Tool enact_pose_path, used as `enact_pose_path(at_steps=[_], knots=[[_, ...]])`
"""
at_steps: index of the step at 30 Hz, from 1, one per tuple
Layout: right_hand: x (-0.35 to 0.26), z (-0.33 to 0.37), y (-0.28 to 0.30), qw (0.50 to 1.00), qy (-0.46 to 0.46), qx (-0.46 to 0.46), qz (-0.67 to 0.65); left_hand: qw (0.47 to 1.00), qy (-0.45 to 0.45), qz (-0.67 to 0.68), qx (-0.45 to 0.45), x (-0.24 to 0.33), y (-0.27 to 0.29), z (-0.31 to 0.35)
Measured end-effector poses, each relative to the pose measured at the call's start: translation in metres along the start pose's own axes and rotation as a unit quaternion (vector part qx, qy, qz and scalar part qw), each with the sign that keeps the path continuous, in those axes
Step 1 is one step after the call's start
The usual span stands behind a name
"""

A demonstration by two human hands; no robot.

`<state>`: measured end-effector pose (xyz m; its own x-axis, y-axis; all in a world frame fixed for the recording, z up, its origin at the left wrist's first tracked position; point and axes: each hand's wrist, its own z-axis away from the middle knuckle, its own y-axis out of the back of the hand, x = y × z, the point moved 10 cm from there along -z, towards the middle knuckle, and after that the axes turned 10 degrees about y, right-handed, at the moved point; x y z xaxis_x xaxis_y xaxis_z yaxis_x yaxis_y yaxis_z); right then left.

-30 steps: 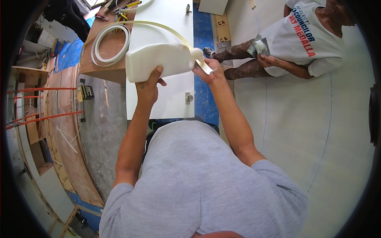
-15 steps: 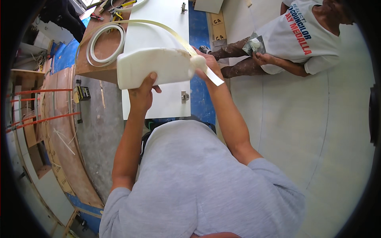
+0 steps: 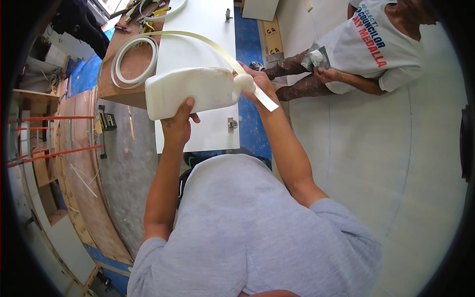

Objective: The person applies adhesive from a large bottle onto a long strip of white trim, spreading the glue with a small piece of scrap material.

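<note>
My left hand (image 3: 179,123) grips a white plastic bottle (image 3: 190,93) from below, thumb on its near side. The bottle lies nearly on its side, its rounded whitish tip (image 3: 243,82) against a thin pale strip of edge banding (image 3: 217,47). With fingers closed, my right hand (image 3: 261,83) supports the strip behind that tip; its fingertips are partly hidden. A short free end of the strip sticks out past my right wrist. The rest arches left toward a white coil (image 3: 117,63) on a brown wooden box (image 3: 109,86).
Under my hands stretches a white panel (image 3: 198,136) with metal hinges (image 3: 232,124). Pliers (image 3: 145,24) and other tools lie at its far left. On the right, another person (image 3: 366,59) holds a flat plate with white paste. An orange-railed ladder (image 3: 59,118) is at left.
The bottle has dropped slightly toward me and its left end tilts lower. Its tip remains at the strip. The view has shifted a little; the other person's plate has turned slightly.
</note>
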<state>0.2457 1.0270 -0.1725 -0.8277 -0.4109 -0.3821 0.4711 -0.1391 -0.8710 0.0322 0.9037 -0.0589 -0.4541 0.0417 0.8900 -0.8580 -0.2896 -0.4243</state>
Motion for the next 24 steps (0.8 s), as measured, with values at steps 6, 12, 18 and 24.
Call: enact_pose_path(at_steps=[6, 12, 18, 24], knots=[[0.006, 0.021, -0.026, 0.999, 0.003, 0.019, 0.043, 1.000, -0.007, 0.004, 0.022, 0.002, 0.006, -0.003], [0.014, 0.011, -0.015, 0.999, -0.034, -0.006, -0.020, 1.000, -0.008, -0.007, 0.011, 0.002, 0.004, 0.003], [0.007, -0.001, 0.005, 0.998, -0.029, -0.054, -0.014, 1.000, 0.012, 0.000, -0.026, 0.002, -0.011, 0.009], [0.011, 0.007, -0.009, 0.999, -0.010, 0.020, -0.022, 1.000, 0.014, -0.006, -0.011, 0.002, -0.012, 0.013]])
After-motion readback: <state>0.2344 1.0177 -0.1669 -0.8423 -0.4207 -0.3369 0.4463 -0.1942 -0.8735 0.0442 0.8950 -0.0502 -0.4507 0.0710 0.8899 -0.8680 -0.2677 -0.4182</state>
